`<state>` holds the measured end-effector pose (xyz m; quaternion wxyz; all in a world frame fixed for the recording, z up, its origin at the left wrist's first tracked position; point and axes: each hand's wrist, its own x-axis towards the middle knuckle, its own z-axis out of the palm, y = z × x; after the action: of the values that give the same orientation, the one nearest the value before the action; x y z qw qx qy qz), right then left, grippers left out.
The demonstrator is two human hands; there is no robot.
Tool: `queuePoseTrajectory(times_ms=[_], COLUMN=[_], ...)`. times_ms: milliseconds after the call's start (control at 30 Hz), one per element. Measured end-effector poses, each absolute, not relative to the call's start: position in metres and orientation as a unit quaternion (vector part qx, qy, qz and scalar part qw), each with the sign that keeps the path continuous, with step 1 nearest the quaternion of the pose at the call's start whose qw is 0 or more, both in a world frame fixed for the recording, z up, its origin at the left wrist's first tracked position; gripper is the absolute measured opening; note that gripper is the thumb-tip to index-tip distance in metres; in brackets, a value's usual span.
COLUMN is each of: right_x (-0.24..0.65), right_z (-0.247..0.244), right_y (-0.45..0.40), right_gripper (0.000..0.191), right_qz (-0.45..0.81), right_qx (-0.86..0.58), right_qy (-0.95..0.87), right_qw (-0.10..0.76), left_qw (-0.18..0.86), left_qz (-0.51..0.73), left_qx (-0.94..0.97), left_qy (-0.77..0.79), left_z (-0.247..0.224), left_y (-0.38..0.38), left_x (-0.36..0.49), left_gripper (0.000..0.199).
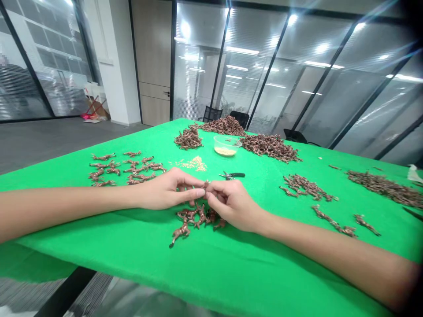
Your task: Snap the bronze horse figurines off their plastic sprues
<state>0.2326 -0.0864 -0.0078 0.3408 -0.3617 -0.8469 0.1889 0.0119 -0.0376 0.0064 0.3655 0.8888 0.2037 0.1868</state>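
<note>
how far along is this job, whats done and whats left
Looks fairly early, though that's a judgement. Done: the loose figures at left seem already spread out. In hand: the left hand and right hand pinch a small figure above a cluster. Left: the big heaps at the back look unworked.
</note>
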Motion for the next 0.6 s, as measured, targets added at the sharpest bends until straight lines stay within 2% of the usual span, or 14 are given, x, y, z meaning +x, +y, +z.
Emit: queuePoseTrajectory(times_ms=[133,600], right_x=[0.2325,0.2325], right_z=[-0.009,-0.0074], right_y=[-0.0871,-0.088], right_gripper=[0.02,0.019], right_qz=[0.19,0.187], right_qx=[-0.371,-0.367], right_qy=[-0.845,-0.847], right_qw=[0.335,0.335], left_qw=[0.313,0.317], left_qz=[0.195,0.208], left_qx=[0.912,0.904], left_qy=[0.18,0.198], left_z=[0.006,0.0037], left_y=[-0.0371,-0.0357], left_x=[0.0118,0.011], left_gripper=[0.036,0.035])
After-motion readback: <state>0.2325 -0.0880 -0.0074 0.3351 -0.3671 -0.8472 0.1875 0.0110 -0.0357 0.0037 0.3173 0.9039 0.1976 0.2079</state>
